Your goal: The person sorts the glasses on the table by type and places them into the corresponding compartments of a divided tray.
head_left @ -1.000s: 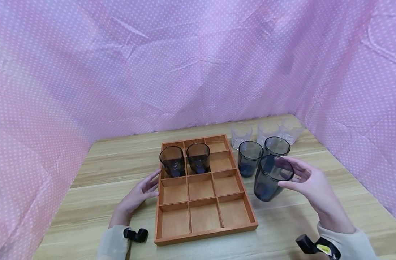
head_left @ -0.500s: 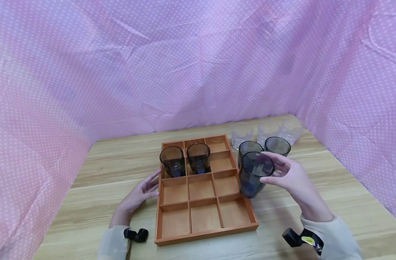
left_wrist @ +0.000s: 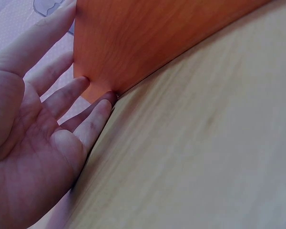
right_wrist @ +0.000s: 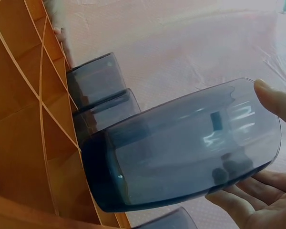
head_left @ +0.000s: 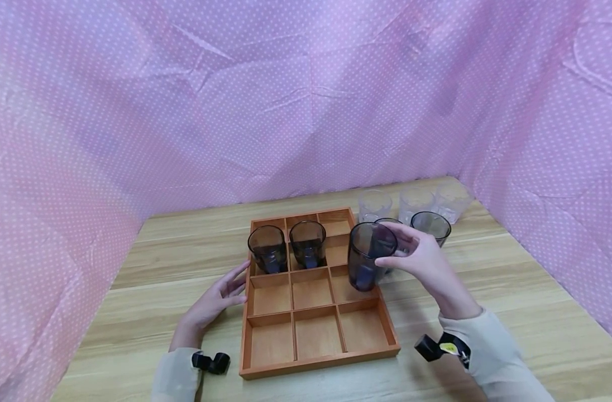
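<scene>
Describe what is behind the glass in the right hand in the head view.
Behind the held glass, another dark glass shows part of its rim; the held glass and right hand cover most of its body. Part of the wooden tray is obscured too.

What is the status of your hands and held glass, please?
Left hand touching side of wooden tray. Right hand holding dark glass over tray's right column. Dividers beneath might catch the glass base.
</scene>
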`<action>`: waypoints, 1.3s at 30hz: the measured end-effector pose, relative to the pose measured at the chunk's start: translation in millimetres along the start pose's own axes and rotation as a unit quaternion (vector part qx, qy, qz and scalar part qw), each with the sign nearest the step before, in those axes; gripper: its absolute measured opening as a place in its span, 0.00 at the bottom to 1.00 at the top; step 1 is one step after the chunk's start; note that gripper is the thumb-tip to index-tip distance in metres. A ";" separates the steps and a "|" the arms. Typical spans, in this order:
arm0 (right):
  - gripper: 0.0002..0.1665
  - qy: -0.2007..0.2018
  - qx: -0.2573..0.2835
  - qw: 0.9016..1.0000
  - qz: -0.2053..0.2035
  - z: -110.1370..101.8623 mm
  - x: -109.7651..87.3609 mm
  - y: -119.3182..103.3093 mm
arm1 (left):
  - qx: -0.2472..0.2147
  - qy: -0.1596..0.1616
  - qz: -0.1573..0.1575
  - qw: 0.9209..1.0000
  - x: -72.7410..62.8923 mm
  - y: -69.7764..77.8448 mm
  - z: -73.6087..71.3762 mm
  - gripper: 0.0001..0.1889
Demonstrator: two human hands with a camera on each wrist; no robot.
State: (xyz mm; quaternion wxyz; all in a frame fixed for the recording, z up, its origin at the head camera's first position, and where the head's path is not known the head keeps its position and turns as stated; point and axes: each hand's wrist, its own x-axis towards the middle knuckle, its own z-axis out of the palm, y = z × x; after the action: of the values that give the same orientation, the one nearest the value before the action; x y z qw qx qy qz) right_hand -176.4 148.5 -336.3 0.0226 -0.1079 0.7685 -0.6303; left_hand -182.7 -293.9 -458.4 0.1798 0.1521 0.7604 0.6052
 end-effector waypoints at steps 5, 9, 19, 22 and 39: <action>0.42 0.002 -0.009 1.000 0.006 8.4 10.2 -1.7 | 0.005 -0.001 0.002 1.000 -0.6 0.1 -0.8 0.41; 0.43 0.005 0.000 1.000 0.013 15.5 16.3 -2.3 | 0.013 0.000 0.003 1.000 -1.2 1.1 -1.2 0.41; 0.44 0.038 -0.017 0.999 0.034 30.1 31.9 0.5 | 0.013 -0.003 0.004 1.000 -2.2 1.7 -2.3 0.40; 0.45 0.043 -0.017 0.998 0.045 32.6 35.0 0.3 | 0.010 -0.004 0.005 1.000 -1.6 0.8 -2.6 0.41; 0.48 0.069 -0.027 0.996 0.051 43.1 48.3 4.4 | 0.009 -0.003 0.010 1.000 0.3 5.1 -3.3 0.41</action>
State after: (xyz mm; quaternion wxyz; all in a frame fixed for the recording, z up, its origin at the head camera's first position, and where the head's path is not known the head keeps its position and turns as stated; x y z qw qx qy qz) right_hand -216.8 98.4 -344.5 -0.0010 -0.0252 0.7894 -0.6134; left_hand -184.5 -295.5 -452.9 0.1748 0.1631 0.7638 0.5995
